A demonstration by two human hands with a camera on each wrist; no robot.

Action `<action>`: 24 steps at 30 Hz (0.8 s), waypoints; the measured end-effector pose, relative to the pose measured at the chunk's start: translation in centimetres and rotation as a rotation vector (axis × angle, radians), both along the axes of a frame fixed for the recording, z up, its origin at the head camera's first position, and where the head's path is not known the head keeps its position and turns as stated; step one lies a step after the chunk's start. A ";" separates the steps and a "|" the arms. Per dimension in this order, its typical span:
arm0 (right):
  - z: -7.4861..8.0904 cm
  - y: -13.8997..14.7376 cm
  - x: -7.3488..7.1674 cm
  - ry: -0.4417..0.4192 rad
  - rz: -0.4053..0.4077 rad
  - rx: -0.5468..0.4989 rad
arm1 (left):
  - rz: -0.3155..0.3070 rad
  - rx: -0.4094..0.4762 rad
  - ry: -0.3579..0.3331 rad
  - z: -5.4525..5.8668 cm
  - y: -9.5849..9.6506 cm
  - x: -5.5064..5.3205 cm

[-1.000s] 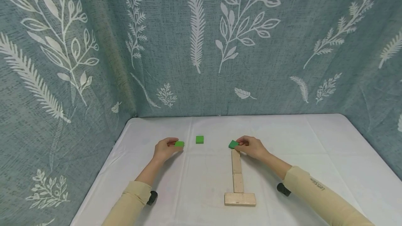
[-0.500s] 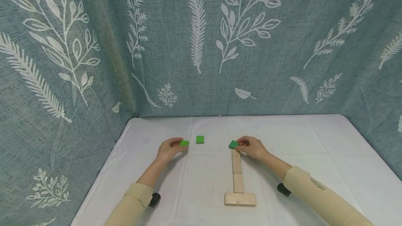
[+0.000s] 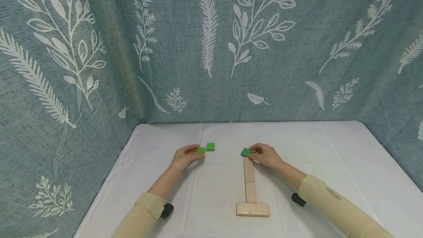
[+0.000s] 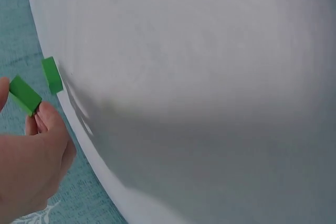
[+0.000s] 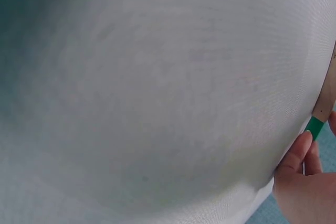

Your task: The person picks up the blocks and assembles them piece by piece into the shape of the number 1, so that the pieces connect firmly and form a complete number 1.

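My left hand [image 3: 185,158] pinches a light green block [image 3: 201,150] between thumb and fingers. Just beyond its fingertips, to the right, another light green block [image 3: 210,147] lies on the table; in the left wrist view the held block [image 4: 25,95] appears tilted beside the lying block [image 4: 52,75]. My right hand [image 3: 266,155] pinches a darker green block [image 3: 245,152] at the far end of a row of wooden blocks. In the right wrist view that green block [image 5: 314,126] meets the end of a wooden block [image 5: 328,90].
Two narrow wooden blocks [image 3: 249,170] lie end to end, running down to a wider crosswise wooden block [image 3: 252,209]. All rest on a white-covered table [image 3: 211,190]. A patterned blue-green curtain [image 3: 185,47] hangs behind and at the sides.
My left hand has moved to the right with its light green block, closing in on the lying green block. My right hand stays at the end of the wooden row.
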State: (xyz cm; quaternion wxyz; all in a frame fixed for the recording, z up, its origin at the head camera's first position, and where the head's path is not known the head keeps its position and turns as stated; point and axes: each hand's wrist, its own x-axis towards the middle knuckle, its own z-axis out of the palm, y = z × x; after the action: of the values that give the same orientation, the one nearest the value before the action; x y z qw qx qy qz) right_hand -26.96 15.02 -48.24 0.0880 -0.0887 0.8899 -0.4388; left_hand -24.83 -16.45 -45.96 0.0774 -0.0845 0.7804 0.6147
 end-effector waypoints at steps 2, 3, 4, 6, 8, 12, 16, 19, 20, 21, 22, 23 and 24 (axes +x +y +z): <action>0.1 0.0 0.1 0.000 -0.001 0.000 | -0.003 0.010 -0.001 -0.1 0.2 0.0; 0.1 -0.1 0.1 -0.001 -0.001 0.000 | -0.008 0.011 0.001 -0.1 0.4 0.1; 0.1 -0.1 0.1 -0.001 -0.001 0.001 | -0.011 0.019 0.000 -0.2 0.5 0.1; 0.1 -0.1 0.2 -0.001 -0.001 0.003 | -0.016 0.035 0.001 -0.2 0.7 0.1; 0.1 -0.1 0.2 -0.001 -0.002 0.004 | -0.021 0.058 0.000 -0.3 1.0 0.2; 0.1 -0.1 0.1 0.003 -0.004 0.007 | -0.026 0.086 0.001 -0.4 1.6 0.3; 0.0 -0.1 0.1 0.005 -0.003 0.006 | -0.043 0.090 0.007 -0.7 2.1 0.2; 0.0 -0.1 0.1 0.006 -0.003 0.007 | -0.058 0.097 0.010 -0.8 2.6 0.2; 0.0 -0.1 0.1 0.008 -0.003 0.008 | -0.064 0.096 0.012 -0.8 2.7 0.2; 0.0 -0.1 0.1 0.010 -0.002 0.009 | -0.069 0.097 0.010 -0.8 2.9 0.2; 0.0 -0.1 0.1 0.011 -0.002 0.010 | -0.076 0.098 0.011 -0.7 3.1 0.2; 0.0 -0.1 0.1 0.013 -0.001 0.011 | -0.082 0.099 0.011 -0.7 3.2 0.2; 0.0 -0.1 0.1 0.014 0.000 0.011 | -0.085 0.102 0.009 -0.7 3.4 0.2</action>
State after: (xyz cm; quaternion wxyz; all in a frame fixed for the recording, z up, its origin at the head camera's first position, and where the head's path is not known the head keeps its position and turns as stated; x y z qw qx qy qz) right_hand -26.91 14.95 -48.20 0.0823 -0.0915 0.8929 -0.4332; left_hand -24.66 -13.03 -46.70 0.1038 -0.0445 0.7514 0.6501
